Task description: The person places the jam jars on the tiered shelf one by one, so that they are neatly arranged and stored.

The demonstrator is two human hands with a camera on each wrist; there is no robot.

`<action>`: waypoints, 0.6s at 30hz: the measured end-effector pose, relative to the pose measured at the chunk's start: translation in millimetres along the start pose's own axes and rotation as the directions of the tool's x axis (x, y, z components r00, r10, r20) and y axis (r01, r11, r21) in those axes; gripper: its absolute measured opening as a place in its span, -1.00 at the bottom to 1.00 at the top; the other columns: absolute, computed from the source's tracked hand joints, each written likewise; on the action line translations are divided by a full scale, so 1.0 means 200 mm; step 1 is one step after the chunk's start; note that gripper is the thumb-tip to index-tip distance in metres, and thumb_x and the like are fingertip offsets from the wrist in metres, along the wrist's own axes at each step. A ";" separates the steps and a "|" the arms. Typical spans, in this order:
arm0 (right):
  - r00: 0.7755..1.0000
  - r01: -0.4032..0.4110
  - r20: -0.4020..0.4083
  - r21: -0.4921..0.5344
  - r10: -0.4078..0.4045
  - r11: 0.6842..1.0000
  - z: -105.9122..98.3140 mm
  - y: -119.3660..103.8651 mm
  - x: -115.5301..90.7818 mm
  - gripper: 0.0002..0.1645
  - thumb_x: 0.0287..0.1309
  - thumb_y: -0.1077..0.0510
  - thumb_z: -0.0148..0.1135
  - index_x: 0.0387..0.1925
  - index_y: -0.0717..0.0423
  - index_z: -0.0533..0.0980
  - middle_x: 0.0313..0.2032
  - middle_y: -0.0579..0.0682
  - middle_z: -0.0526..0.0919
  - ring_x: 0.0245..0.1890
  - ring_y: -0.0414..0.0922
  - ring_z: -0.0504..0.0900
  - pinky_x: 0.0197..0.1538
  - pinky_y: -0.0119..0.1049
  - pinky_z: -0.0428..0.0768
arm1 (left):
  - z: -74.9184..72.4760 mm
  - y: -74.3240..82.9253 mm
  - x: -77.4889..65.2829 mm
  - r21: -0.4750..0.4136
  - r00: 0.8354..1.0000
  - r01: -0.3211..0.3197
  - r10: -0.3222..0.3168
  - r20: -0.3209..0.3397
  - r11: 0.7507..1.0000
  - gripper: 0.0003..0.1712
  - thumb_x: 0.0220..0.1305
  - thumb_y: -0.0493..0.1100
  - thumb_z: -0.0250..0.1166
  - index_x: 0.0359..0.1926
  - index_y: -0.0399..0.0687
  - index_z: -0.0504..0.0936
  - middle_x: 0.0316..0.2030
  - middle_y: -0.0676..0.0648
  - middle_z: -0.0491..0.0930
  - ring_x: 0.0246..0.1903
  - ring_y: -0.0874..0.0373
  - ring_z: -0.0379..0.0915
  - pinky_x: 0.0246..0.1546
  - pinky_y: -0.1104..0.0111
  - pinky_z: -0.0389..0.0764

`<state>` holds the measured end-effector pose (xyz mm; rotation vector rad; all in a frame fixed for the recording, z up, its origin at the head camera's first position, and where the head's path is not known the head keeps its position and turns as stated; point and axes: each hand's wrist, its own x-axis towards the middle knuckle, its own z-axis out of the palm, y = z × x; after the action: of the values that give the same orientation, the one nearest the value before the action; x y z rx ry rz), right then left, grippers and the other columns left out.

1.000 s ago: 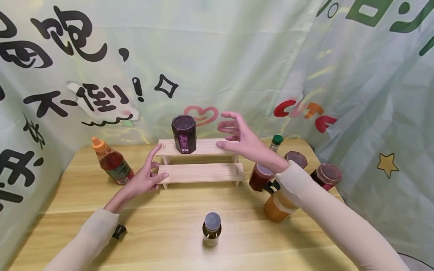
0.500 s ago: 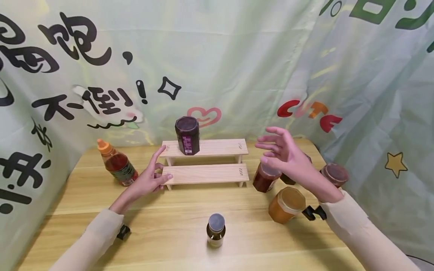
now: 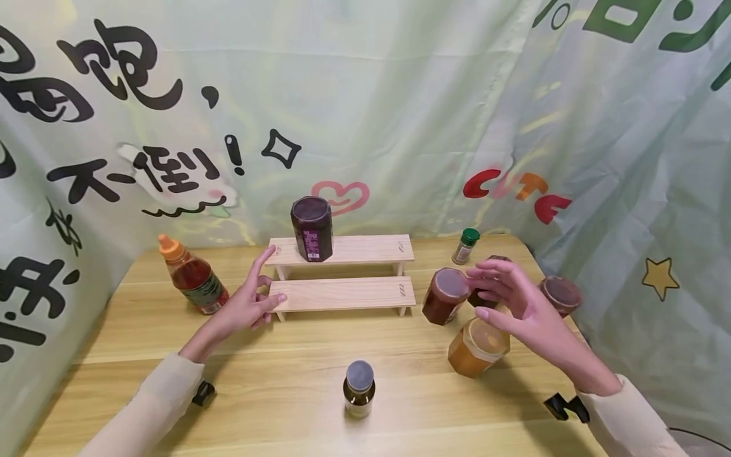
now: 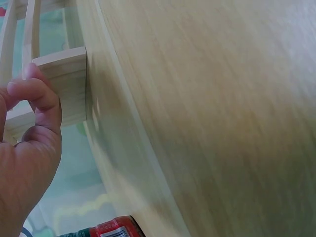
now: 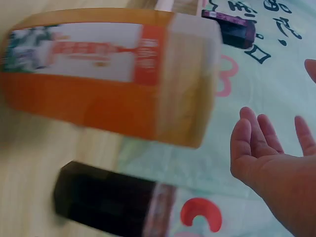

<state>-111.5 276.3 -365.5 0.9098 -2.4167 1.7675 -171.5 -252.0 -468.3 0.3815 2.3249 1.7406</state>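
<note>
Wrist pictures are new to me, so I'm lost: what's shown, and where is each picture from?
No machine, just a human left hand and right hand, both bare. The head picture comes from a camera on the head, looking down; the others come from left and right wrist cameras. The table bears a sauce bottle, a small bottle, a green-capped bottle and, at right, jars. A dark jar sits on the upper step of a stand. The left hand holds the stand's left end; the right hand is near the jars, holding nothing.

head: high, forward-down, table [image 3: 274, 387] | left wrist: near, sideways — stand [image 4: 71, 91] | right wrist: near, sideways — jar [image 5: 98, 103] | all share stand
</note>
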 end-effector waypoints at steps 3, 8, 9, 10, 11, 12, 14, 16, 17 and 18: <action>1.000 0.013 0.008 -0.012 -0.012 1.000 -0.01 0.03 -0.06 -0.28 0.32 0.63 0.27 0.46 0.35 0.34 0.33 0.34 0.51 0.36 -0.04 0.57 0.36 -0.38 0.50 | 0.00 0.00 0.00 0.014 1.000 -0.007 0.007 -0.004 1.000 0.24 0.58 -0.32 0.35 0.74 0.71 -0.28 -0.05 -0.41 0.38 -0.61 -0.08 0.55 -0.82 0.29 0.42; 1.000 0.010 0.019 -0.038 -0.009 0.999 -0.02 0.08 -0.16 -0.28 0.27 0.64 0.31 0.42 0.37 0.38 0.30 0.31 0.56 0.35 -0.08 0.58 0.37 -0.39 0.49 | 0.00 0.00 -0.01 0.013 1.000 -0.004 0.004 -0.006 1.000 0.25 0.57 -0.32 0.35 0.75 0.70 -0.30 -0.04 -0.41 0.38 -0.61 -0.06 0.56 -0.81 0.29 0.44; 1.000 0.002 0.017 -0.048 -0.001 0.999 -0.03 0.09 -0.17 -0.26 0.25 0.64 0.32 0.43 0.35 0.38 0.29 0.30 0.57 0.34 -0.09 0.58 0.37 -0.39 0.49 | 0.00 0.00 -0.01 0.008 1.000 -0.001 0.001 -0.007 1.000 0.25 0.57 -0.33 0.35 0.74 0.70 -0.29 -0.04 -0.41 0.37 -0.61 -0.05 0.56 -0.81 0.30 0.44; 1.000 -0.004 0.014 -0.059 0.005 0.998 -0.03 0.10 -0.19 -0.23 0.24 0.63 0.34 0.44 0.34 0.37 0.29 0.31 0.57 0.34 -0.10 0.58 0.37 -0.40 0.49 | 0.00 0.00 -0.01 0.006 1.000 -0.003 0.003 -0.006 1.000 0.25 0.57 -0.33 0.35 0.75 0.69 -0.30 -0.03 -0.41 0.38 -0.61 -0.05 0.56 -0.81 0.31 0.44; 1.000 -0.015 0.007 -0.078 0.016 0.997 -0.03 0.11 -0.21 -0.19 0.22 0.62 0.37 0.46 0.31 0.35 0.29 0.29 0.57 0.35 -0.12 0.57 0.37 -0.42 0.48 | 0.00 0.00 -0.01 0.003 1.000 -0.002 0.003 -0.007 1.000 0.25 0.57 -0.33 0.35 0.75 0.69 -0.29 -0.03 -0.41 0.37 -0.61 -0.04 0.57 -0.80 0.31 0.44; 1.000 -0.027 -0.002 -0.096 0.027 0.995 -0.03 0.12 -0.22 -0.15 0.21 0.60 0.40 0.48 0.28 0.34 0.30 0.26 0.57 0.35 -0.13 0.56 0.37 -0.43 0.46 | 0.00 0.00 -0.01 0.002 1.000 -0.002 0.002 -0.007 1.000 0.25 0.57 -0.34 0.35 0.75 0.69 -0.29 -0.03 -0.41 0.37 -0.60 -0.04 0.57 -0.80 0.32 0.44; 0.999 -0.051 -0.016 -0.118 0.049 0.992 -0.03 0.15 -0.25 -0.10 0.18 0.58 0.44 0.50 0.23 0.33 0.32 0.20 0.57 0.37 -0.14 0.55 0.39 -0.44 0.44 | 0.00 0.00 0.00 0.002 1.000 -0.006 0.006 -0.006 1.000 0.25 0.57 -0.34 0.35 0.75 0.69 -0.29 -0.02 -0.41 0.37 -0.59 -0.05 0.57 -0.80 0.32 0.44; 0.998 -0.066 -0.027 -0.143 0.062 0.988 -0.04 0.17 -0.28 -0.07 0.16 0.56 0.48 0.51 0.20 0.33 0.33 0.15 0.57 0.38 -0.17 0.54 0.39 -0.46 0.42 | 0.00 -0.01 0.00 0.008 1.000 -0.007 0.007 -0.004 1.000 0.25 0.57 -0.34 0.35 0.75 0.68 -0.29 -0.01 -0.41 0.38 -0.59 -0.07 0.57 -0.80 0.31 0.45; 0.997 -0.075 -0.029 -0.148 0.071 0.986 -0.04 0.19 -0.29 -0.06 0.16 0.55 0.49 0.51 0.18 0.33 0.34 0.13 0.57 0.39 -0.18 0.53 0.39 -0.47 0.41 | 0.00 -0.01 0.00 0.010 1.000 -0.004 0.004 -0.004 1.000 0.25 0.57 -0.33 0.35 0.74 0.69 -0.29 -0.01 -0.41 0.38 -0.59 -0.07 0.57 -0.80 0.31 0.45; 0.997 -0.079 -0.028 -0.145 0.076 0.986 -0.04 0.20 -0.30 -0.06 0.16 0.55 0.49 0.51 0.18 0.33 0.34 0.13 0.57 0.39 -0.18 0.53 0.39 -0.47 0.40 | 0.00 -0.01 0.00 0.012 1.000 -0.003 0.003 -0.003 1.000 0.25 0.57 -0.33 0.35 0.75 0.69 -0.29 -0.01 -0.42 0.38 -0.59 -0.08 0.57 -0.80 0.31 0.45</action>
<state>-82.5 317.2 -416.6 0.7878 -2.5595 1.5875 -172.3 -251.9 -469.7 0.3839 2.3395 1.7304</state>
